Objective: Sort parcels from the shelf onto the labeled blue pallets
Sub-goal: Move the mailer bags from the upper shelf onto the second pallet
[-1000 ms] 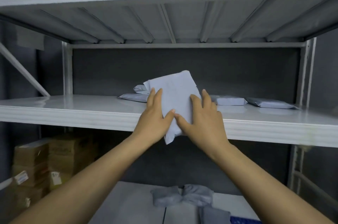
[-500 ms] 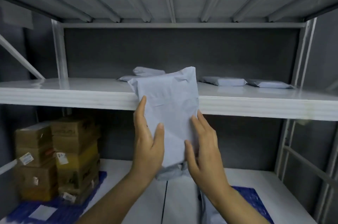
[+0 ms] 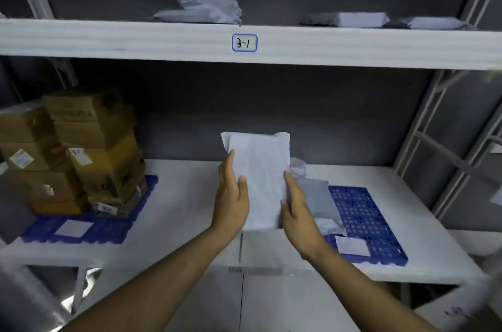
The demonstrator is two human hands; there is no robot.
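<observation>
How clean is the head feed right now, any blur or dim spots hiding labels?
Head view: the 3-1 tag is sharp; the white labels on the left pallet and right pallet show no readable text; bottom corners smear with blur; uprights slant from the wide lens; the held parcel is evenly lit, no glare.

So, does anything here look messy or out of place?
Slightly. The cardboard boxes on the left blue pallet are dented and stacked crookedly. The grey mailers by the right blue pallet lie bunched at its left edge, seemingly partly off it. The held white parcel looks intact.
</observation>
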